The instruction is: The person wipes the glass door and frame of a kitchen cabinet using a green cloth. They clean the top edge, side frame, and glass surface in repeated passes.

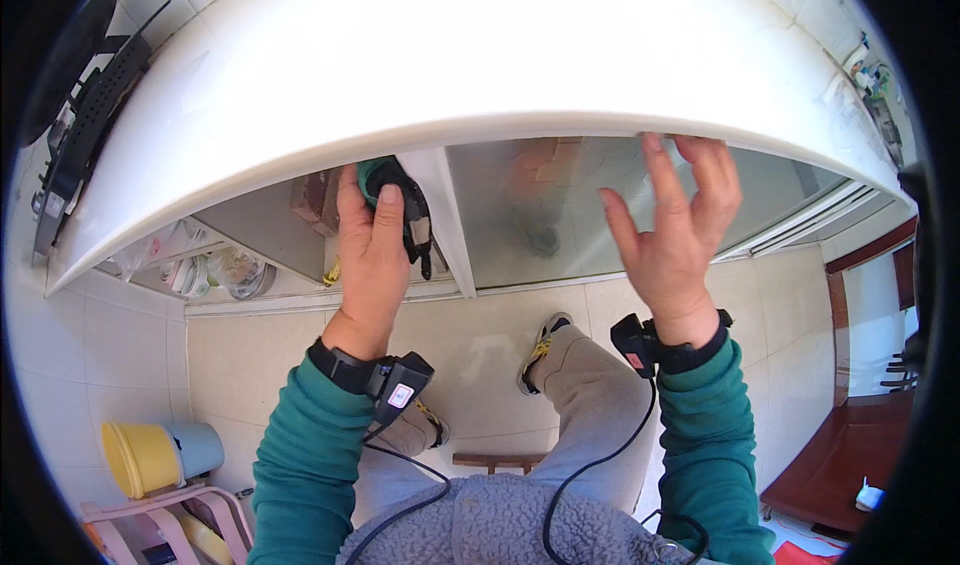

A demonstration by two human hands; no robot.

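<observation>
Black perforated metal thing (100, 115) at far left end of white counter (500, 65). Yellow bucket (133, 460) and blue bucket (197, 450) lying sideways, near left. Left hand (372, 250) wrapped round black-and-green bundle (413, 203), just under counter edge, by cabinet opening; can't really tell what bundle is. Grey glass door (530, 210) right of that. Right hand (680, 230) empty, fingers spread, fingertips up at counter edge, can't tell if touching. Red-brown table (850, 455) near right.

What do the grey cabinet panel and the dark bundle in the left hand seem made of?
The panel is probably glossy glass: it shows reflections. The bundle may be fabric or plastic; its irregular shape looks soft, though its finish is unclear.
</observation>
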